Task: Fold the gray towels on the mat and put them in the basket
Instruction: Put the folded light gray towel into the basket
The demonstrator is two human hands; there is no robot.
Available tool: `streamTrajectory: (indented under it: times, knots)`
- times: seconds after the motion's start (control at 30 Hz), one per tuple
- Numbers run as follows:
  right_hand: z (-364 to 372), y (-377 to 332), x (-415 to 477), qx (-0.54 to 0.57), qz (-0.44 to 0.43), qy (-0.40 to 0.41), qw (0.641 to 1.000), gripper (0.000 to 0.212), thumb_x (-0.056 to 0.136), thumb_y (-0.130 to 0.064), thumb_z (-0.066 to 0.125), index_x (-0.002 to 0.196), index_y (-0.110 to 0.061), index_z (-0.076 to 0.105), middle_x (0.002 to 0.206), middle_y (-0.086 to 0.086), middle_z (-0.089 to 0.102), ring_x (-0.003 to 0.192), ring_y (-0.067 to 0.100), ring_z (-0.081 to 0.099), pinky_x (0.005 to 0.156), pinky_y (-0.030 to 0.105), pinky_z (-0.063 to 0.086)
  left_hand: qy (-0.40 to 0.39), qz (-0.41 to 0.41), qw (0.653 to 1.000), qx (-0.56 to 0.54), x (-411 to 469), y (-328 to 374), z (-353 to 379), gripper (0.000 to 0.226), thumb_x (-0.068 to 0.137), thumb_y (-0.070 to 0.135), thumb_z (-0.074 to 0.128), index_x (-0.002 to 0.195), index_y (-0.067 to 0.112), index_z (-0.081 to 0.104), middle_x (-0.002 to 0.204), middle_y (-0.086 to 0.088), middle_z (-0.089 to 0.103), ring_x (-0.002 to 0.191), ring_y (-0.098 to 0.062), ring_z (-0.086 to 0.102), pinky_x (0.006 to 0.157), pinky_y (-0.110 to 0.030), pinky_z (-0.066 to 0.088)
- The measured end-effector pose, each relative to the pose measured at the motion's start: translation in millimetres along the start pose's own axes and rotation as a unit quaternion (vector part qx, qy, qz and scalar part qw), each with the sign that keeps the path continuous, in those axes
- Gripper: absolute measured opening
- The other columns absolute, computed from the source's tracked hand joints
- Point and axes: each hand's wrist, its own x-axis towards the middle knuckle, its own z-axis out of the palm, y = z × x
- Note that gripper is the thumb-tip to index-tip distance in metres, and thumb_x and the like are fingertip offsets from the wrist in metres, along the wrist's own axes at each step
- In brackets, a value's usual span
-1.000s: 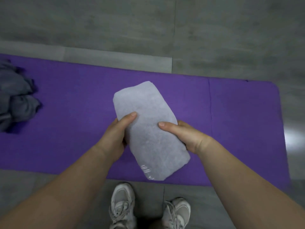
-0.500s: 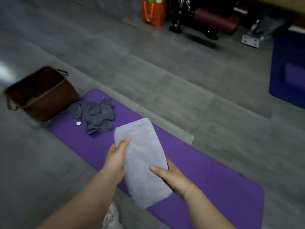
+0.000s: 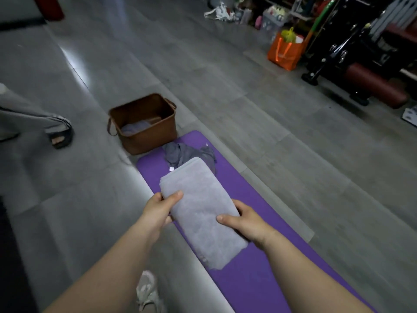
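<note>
A folded light gray towel [image 3: 200, 206] is held in the air over the purple mat [image 3: 252, 263]. My left hand [image 3: 159, 210] grips its left edge and my right hand [image 3: 244, 222] grips its right edge, thumbs on top. Beyond it a crumpled dark gray towel [image 3: 180, 154] lies at the far end of the mat, partly hidden by the folded towel. The brown basket [image 3: 146, 134] stands on the floor just past that end, with a folded gray towel [image 3: 135, 128] inside.
Another person's leg and sandalled foot [image 3: 59, 135] are on the floor left of the basket. An orange bag [image 3: 285, 51] and dark gym equipment [image 3: 361, 53] stand at the far right. My shoe [image 3: 146, 290] is beside the mat's left edge.
My view has swung left and up along the mat, so the basket now sits straight ahead. Both hands keep hold of the folded towel, carried toward the basket end.
</note>
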Motion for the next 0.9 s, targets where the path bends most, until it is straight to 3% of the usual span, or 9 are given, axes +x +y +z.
streamTrajectory:
  times: [0.03,0.13,0.27,0.37,0.43,0.57,0.63,0.77,0.9]
  knots:
    - [17.8,-14.8,16.5,-0.002,0.0,-0.01,1.0,0.026,0.082,-0.012,0.065,0.092,-0.033,0.052,0.092,-0.012,0.061,0.08,0.002,0.06,0.067,0.012,0.051,0.003,0.002,1.0,-0.003,9.4,16.0,-18.8,0.005,0.089,0.012,0.054,0.093,0.013,0.056,0.093,-0.004,0.067,0.073,-0.012,0.063,0.048,-0.015,0.054]
    - [63.9,-54.1,64.7,-0.006,0.002,-0.033,0.999,0.028,0.082,-0.013,0.066,0.101,-0.029,0.052,0.095,-0.012,0.062,0.083,0.003,0.061,0.072,0.016,0.052,0.019,0.013,1.0,-0.007,39.3,60.3,-69.4,0.013,0.089,0.01,0.052,0.08,0.019,0.051,0.075,0.005,0.065,0.055,-0.005,0.065,0.044,-0.014,0.052]
    - [96.8,-94.9,117.9,0.001,0.007,-0.035,0.999,0.032,0.083,-0.015,0.065,0.109,-0.024,0.051,0.099,-0.008,0.061,0.085,0.006,0.06,0.076,0.018,0.051,0.018,0.009,1.0,-0.006,81.7,109.9,-107.7,0.005,0.09,0.014,0.051,0.089,0.018,0.054,0.089,0.0,0.062,0.068,-0.01,0.064,0.048,-0.018,0.054]
    - [104.6,-116.5,157.5,0.001,0.001,-0.01,1.0,0.041,0.079,-0.018,0.07,0.112,-0.026,0.048,0.104,-0.007,0.059,0.091,0.009,0.059,0.078,0.018,0.049,0.001,0.013,1.0,0.007,115.9,142.5,-117.0,0.021,0.09,0.014,0.051,0.111,0.013,0.052,0.108,-0.007,0.06,0.081,-0.013,0.06,0.062,-0.027,0.05]
    - [104.9,-130.0,186.4,-0.003,-0.003,0.012,1.0,0.05,0.069,-0.024,0.075,0.11,-0.026,0.047,0.103,-0.009,0.057,0.092,0.01,0.057,0.077,0.017,0.048,-0.005,0.01,1.0,0.008,144.1,162.2,-120.2,0.02,0.09,0.013,0.051,0.11,0.014,0.051,0.114,-0.008,0.059,0.083,-0.014,0.059,0.064,-0.027,0.047]
    - [104.1,-155.6,255.1,0.024,0.006,0.016,1.0,0.032,0.079,-0.013,0.07,0.106,-0.018,0.053,0.1,-0.002,0.062,0.086,0.012,0.061,0.08,0.022,0.051,-0.013,-0.011,1.0,0.008,213.2,205.5,-122.6,0.026,0.089,0.013,0.052,0.115,0.014,0.05,0.124,-0.008,0.057,0.09,-0.019,0.059,0.062,-0.027,0.049]
    - [104.7,-172.7,296.1,0.044,0.005,0.014,0.999,0.028,0.08,-0.011,0.067,0.106,-0.016,0.056,0.098,-0.001,0.064,0.082,0.009,0.062,0.073,0.017,0.052,-0.019,-0.025,0.999,0.007,248.9,233.7,-121.7,0.024,0.091,0.02,0.05,0.114,0.016,0.05,0.12,-0.002,0.054,0.088,-0.015,0.057,0.064,-0.025,0.052]
    - [113.6,-224.1,379.6,0.06,0.031,-0.004,0.998,0.019,0.081,-0.009,0.067,0.092,-0.023,0.06,0.09,-0.005,0.065,0.074,0.002,0.062,0.068,0.014,0.052,-0.041,-0.078,0.996,0.033,330.2,300.9,-147.0,0.074,0.08,0.048,0.052,0.141,0.015,0.027,0.142,-0.003,0.041,0.125,-0.024,0.045,0.097,-0.034,0.038]
    - [120.7,-281.8,452.7,0.046,0.049,-0.014,0.998,0.018,0.081,-0.012,0.067,0.083,-0.029,0.059,0.085,-0.009,0.064,0.075,0.003,0.062,0.072,0.016,0.052,-0.038,-0.081,0.994,0.066,411.2,364.4,-181.6,0.06,0.086,0.038,0.051,0.138,0.012,0.036,0.14,-0.01,0.045,0.127,-0.03,0.044,0.099,-0.035,0.037]
